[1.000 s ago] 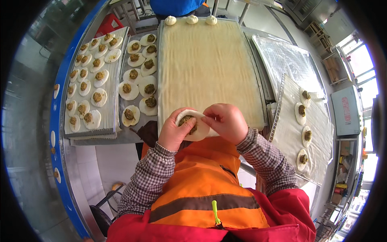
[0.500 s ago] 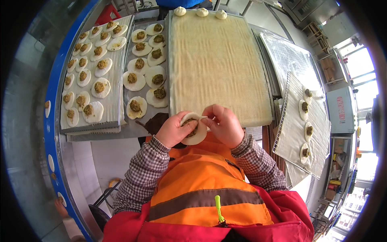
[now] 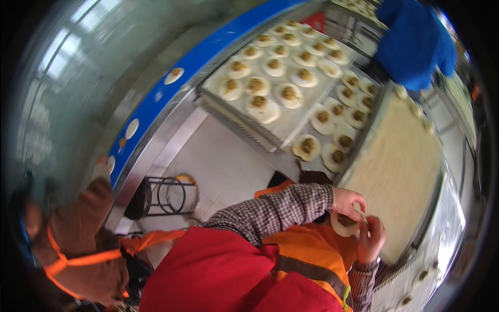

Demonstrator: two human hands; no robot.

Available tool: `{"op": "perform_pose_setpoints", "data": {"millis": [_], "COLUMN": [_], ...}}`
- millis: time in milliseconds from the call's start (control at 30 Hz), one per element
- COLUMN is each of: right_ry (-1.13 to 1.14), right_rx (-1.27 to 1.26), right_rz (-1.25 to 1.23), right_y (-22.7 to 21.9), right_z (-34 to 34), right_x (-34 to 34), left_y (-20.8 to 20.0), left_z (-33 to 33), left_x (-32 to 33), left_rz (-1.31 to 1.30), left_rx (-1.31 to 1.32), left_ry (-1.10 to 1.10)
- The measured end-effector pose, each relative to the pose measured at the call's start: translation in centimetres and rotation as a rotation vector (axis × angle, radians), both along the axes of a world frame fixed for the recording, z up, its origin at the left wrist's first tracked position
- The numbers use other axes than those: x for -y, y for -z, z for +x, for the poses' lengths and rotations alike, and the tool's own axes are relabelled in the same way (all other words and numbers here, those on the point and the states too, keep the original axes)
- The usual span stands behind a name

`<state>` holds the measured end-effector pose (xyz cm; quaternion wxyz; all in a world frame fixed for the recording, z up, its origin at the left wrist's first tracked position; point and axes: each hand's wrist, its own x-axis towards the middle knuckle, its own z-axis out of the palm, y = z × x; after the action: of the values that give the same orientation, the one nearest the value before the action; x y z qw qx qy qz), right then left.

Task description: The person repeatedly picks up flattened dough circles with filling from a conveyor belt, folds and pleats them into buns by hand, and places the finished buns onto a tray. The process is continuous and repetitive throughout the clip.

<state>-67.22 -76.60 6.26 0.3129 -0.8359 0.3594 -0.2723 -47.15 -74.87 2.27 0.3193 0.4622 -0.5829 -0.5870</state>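
Our left hand (image 3: 349, 200), right hand (image 3: 370, 240): pinched dough round (image 3: 343, 226) between them | step: rim-gathering, we judged | next: another fold seemed needed

Opens onto a floor (image 3: 208, 151) of pale tiles, with a dark-seated stool (image 3: 139, 202) near a metal-sided bench (image 3: 156, 143) lined by a blue strip (image 3: 223, 39). Shows, farther left, a glossy grey-green surface (image 3: 125, 73) catching bright, window-like patches (image 3: 58, 47); at top, metal framework (image 3: 358, 34).
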Motion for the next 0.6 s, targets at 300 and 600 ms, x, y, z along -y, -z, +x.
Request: {"op": "perform_pose_setpoints", "data": {"millis": [300, 600], "right_ry": [-0.114, -0.017], "right_rx": [-0.145, 0.023], "right_rz": [0.112, 0.149], "right_y": [-1.3, -1.5], "right_z": [1.0, 1.1], "right_x": [0.5, -1.0], "left_y": [0.4, -1.7], "left_z": [-0.7, 1.3], "left_x": [-2.5, -2.1], "left_rz": [-0.080, 0.087], "left_rx": [0.168, 0.008], "left_ry": [-0.146, 0.050]}}
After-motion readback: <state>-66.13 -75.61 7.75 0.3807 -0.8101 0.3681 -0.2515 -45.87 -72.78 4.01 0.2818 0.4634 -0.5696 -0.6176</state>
